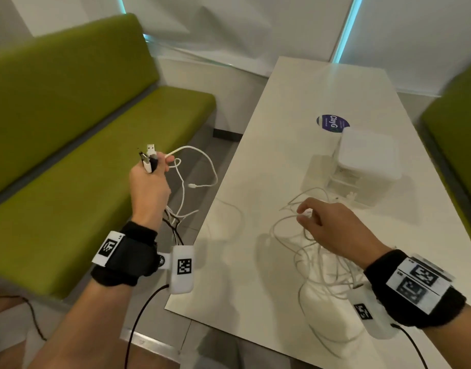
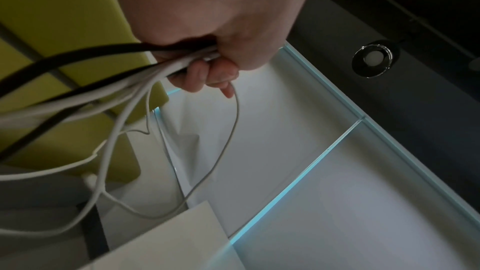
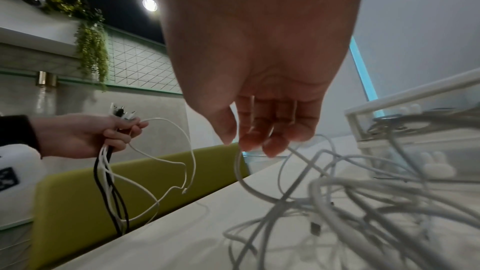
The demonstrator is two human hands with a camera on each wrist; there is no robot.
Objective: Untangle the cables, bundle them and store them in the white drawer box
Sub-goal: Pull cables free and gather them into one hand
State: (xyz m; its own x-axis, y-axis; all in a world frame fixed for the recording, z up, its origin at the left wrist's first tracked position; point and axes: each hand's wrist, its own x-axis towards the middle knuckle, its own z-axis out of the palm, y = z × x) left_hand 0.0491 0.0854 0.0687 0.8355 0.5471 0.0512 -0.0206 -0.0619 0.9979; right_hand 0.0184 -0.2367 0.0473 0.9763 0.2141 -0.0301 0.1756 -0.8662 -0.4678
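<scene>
Gripping a sheaf of sorted cables in my left hand, fist curled round them off the table's left edge, over the green bench — plugs poking up out of the top of the fist, black and white tails hanging below it. One white lead loops out toward three o'clock, and its small end dangles free in the air.

My right hand is over the table, fingers bent downward, fingertips drawn together at a white strand on top of the tangled pile. Whether they have truly pinched it, I cannot tell; the head view suggests contact, the wrist view is too blurred to settle it.

What matters next, as I judge it: the tangle lies directly under and at six o'clock of the right hand, so that hand is the nearer one, and the strand should pull out toward nine o'clock, across to the waiting left fist.

The white drawer box stands at one o'clock from the right hand, close beside the pile — its drawers look shut from the head view, though I cannot be sure.
</scene>
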